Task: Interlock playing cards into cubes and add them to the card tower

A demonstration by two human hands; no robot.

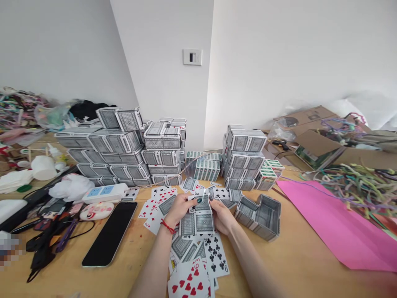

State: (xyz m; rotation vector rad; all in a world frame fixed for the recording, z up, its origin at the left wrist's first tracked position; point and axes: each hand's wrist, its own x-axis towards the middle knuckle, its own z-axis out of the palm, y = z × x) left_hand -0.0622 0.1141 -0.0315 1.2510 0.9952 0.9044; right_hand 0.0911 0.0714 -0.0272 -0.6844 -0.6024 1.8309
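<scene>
Near the table's middle, my left hand (181, 209) grips a small block of joined playing cards (196, 223) from its left, thumb on top. My right hand (222, 216) closes on the same block from the right, its thumb at the upper edge. Grey patterned card backs face up on the block, and its underside is hidden. Loose playing cards lie under and around both hands, among them a nine of clubs (216, 254) and a heart card (190, 282) in front. To the right of my right hand sits an open box shape made of cards (259, 216).
Stacked card blocks (105, 142) stand at the back left, another stack (245, 155) at the back right, with green card packs (207, 167) between. A phone (110, 236), a power strip (104, 192) and scissors lie left. Pink paper (338, 223) and pipe cleaners (356, 190) lie right.
</scene>
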